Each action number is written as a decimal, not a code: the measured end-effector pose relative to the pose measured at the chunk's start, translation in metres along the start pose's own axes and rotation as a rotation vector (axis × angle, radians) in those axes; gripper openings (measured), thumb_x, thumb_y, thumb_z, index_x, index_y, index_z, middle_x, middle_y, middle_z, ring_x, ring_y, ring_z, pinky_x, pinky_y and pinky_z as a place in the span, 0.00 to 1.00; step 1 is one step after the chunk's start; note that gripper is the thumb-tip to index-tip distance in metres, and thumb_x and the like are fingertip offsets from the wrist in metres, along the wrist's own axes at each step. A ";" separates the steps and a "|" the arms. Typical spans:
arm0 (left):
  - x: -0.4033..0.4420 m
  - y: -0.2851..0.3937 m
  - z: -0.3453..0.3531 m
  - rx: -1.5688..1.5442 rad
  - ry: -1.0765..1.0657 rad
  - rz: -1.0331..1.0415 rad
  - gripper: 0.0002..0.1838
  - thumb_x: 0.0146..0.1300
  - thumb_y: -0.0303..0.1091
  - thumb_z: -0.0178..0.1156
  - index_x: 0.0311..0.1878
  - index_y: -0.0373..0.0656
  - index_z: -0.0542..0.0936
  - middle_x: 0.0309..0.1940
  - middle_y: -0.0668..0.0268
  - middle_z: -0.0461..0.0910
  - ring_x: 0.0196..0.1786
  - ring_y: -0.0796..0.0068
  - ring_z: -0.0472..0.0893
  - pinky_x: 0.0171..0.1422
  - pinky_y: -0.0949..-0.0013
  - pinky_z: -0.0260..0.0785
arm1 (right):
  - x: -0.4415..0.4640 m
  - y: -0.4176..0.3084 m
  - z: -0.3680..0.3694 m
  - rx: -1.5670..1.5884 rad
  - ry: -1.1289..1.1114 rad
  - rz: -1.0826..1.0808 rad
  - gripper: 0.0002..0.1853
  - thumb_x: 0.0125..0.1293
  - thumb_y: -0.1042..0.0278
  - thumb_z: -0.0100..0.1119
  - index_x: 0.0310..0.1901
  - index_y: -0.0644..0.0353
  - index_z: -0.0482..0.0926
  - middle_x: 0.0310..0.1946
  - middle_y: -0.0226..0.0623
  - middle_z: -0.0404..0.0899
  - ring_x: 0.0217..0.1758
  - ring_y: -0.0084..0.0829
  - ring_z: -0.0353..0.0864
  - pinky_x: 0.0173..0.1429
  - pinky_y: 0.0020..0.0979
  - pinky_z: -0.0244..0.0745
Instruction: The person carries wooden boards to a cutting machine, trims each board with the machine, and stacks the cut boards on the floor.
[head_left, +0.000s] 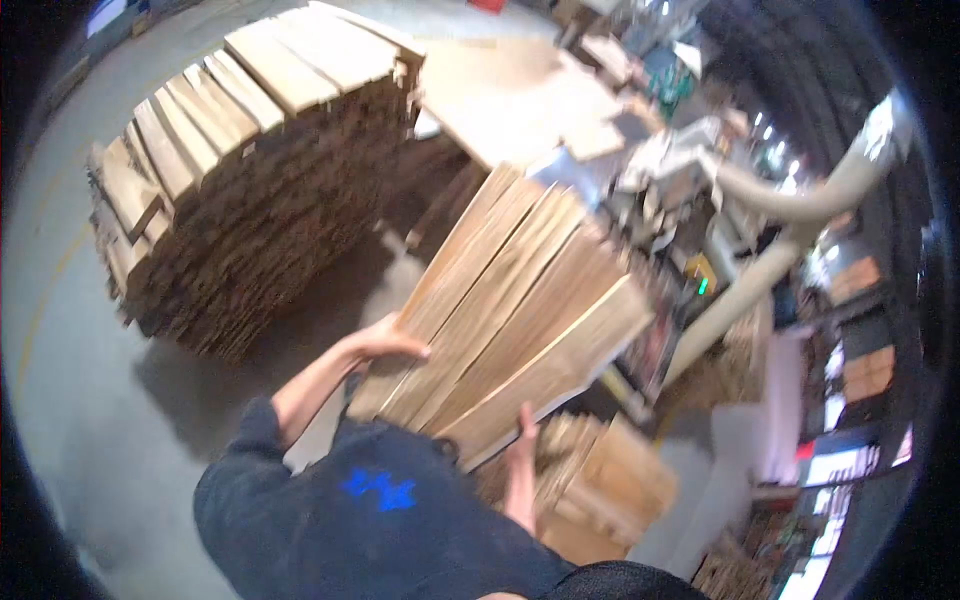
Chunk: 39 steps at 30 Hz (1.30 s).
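Several wooden planks (pixel 500 300) lie side by side in a bundle against my body, tilted away from me toward the upper right. My left hand (pixel 385 340) grips the bundle's left edge, its thumb lying over the top board. On the other side, my right hand (pixel 522 440) holds the outer edge of the rightmost plank, with the thumb showing and the other fingers hidden beneath. The underside of the load cannot be seen.
A tall stack of boards (pixel 270 180) stands on the grey floor (pixel 60 330) to the left. Ahead is a pale worktable (pixel 510 90). A thick duct (pixel 740 280) and machinery are at right. More wood pieces (pixel 610 480) are piled close on my right.
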<state>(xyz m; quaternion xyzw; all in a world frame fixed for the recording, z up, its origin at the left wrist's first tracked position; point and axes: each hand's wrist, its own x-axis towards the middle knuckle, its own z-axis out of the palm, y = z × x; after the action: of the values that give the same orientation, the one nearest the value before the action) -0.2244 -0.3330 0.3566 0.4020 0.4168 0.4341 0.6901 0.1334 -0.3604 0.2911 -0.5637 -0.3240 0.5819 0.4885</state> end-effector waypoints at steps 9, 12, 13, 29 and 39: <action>0.101 0.030 -0.182 0.141 0.445 -0.152 0.31 0.45 0.43 0.75 0.49 0.29 0.82 0.40 0.57 0.84 0.43 0.71 0.82 0.51 0.67 0.74 | 0.195 0.019 0.166 0.038 -0.375 0.276 0.29 0.61 0.56 0.65 0.58 0.67 0.73 0.49 0.38 0.81 0.55 0.34 0.80 0.60 0.35 0.74; 0.137 0.073 -0.196 0.123 0.376 -0.184 0.25 0.49 0.36 0.73 0.48 0.30 0.83 0.40 0.57 0.85 0.43 0.71 0.83 0.51 0.67 0.75 | 0.208 -0.017 0.217 -0.011 -0.371 0.277 0.29 0.59 0.57 0.68 0.58 0.66 0.74 0.47 0.36 0.81 0.49 0.30 0.81 0.56 0.33 0.75; 0.151 0.079 -0.205 0.145 0.397 -0.219 0.22 0.50 0.33 0.73 0.48 0.30 0.83 0.40 0.58 0.85 0.43 0.72 0.83 0.50 0.68 0.76 | 0.231 0.002 0.216 -0.036 -0.341 0.286 0.28 0.59 0.56 0.70 0.56 0.66 0.77 0.45 0.35 0.82 0.48 0.29 0.81 0.55 0.33 0.75; 0.531 0.220 -0.341 0.865 0.879 -0.007 0.44 0.47 0.38 0.77 0.64 0.26 0.68 0.54 0.41 0.77 0.56 0.54 0.80 0.61 0.58 0.71 | 0.588 -0.119 0.392 0.059 -0.243 0.196 0.36 0.58 0.53 0.70 0.61 0.70 0.71 0.53 0.42 0.79 0.56 0.33 0.78 0.59 0.33 0.72; 0.668 0.153 -0.370 1.727 0.543 0.147 0.40 0.68 0.68 0.41 0.75 0.51 0.62 0.76 0.45 0.51 0.78 0.42 0.48 0.80 0.45 0.36 | 0.525 -0.165 0.502 -0.519 -0.564 -0.527 0.25 0.64 0.56 0.63 0.59 0.59 0.75 0.59 0.48 0.76 0.64 0.46 0.73 0.67 0.42 0.67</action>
<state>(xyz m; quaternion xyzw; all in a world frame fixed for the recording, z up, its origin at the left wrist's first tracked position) -0.4226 0.4087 0.2241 0.6888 0.7189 0.0934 -0.0025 -0.2620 0.2690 0.3434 -0.3854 -0.7114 0.4681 0.3553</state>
